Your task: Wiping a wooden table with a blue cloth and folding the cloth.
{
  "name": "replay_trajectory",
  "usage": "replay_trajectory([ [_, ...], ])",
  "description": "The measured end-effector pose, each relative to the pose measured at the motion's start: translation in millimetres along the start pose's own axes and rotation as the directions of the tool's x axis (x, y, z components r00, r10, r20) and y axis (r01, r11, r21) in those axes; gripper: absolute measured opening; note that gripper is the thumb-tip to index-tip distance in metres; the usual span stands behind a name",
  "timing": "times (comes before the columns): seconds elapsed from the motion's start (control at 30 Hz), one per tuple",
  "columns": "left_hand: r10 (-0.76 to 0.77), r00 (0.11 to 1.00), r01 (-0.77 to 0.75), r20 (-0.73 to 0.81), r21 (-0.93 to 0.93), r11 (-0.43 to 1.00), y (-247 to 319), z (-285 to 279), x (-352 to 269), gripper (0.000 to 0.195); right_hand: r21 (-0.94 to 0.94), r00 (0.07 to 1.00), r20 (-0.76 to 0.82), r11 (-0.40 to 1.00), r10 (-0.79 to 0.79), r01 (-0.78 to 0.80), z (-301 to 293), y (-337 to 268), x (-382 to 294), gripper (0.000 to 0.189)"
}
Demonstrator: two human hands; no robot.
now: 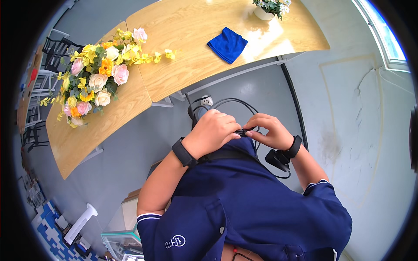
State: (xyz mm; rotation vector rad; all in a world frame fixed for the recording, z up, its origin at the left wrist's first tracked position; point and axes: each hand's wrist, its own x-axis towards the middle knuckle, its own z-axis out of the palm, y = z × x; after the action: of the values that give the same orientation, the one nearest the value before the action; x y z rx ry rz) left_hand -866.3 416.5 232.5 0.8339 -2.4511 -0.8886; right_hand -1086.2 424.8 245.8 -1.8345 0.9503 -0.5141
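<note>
At waist height in front of my navy shirt, both hands grip a bundle of black cable (241, 132). My left hand (214, 132) has its fingers curled over the left part of the bundle. My right hand (271, 130) pinches it between thumb and fingertips, close beside the left fingers. Loops of the cable (235, 99) arch out beyond my hands. A black box like a power adapter (277, 160) hangs beside my right wrist, with a cable curving below it. My palms and part of the bundle are hidden.
Ahead stands a wooden table (183, 71) bearing a large flower arrangement (94, 78), a folded blue cloth (228, 45) and a white pot of flowers (264, 13). A wall (352, 130) rises to the right. Behind on the left are a glass case (120, 241) and a white tower fan (80, 225).
</note>
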Motion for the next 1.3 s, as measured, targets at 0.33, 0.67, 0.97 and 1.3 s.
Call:
replay_trajectory([
  [0.33, 0.04, 0.997, -0.05, 0.069, 0.143, 0.989, 10, 3, -7, 0.017, -0.133, 0.981, 0.128, 0.983, 0.145, -0.127, 5, -4, 10, 0.012],
  [0.67, 0.272, 0.959, -0.221, -0.074, 0.404, 0.888, 16, 12, -12, 0.007, -0.025, 0.848, 0.218, 0.871, 0.484, -0.491, 21, 18, 29, 0.018],
  [0.97, 0.042, 0.999, -0.042, -0.028, 0.003, 0.999, 20, 11, -9, 0.017, 0.223, 0.677, 0.712, 0.855, 0.185, -0.469, 12, 45, 36, 0.011],
  [1.3, -0.091, 0.992, 0.119, 0.091, -0.379, 0.918, 4, 12, -2, 0.018, 0.215, 0.773, 0.484, 0.8, 0.411, -0.56, 7, 42, 30, 0.017],
])
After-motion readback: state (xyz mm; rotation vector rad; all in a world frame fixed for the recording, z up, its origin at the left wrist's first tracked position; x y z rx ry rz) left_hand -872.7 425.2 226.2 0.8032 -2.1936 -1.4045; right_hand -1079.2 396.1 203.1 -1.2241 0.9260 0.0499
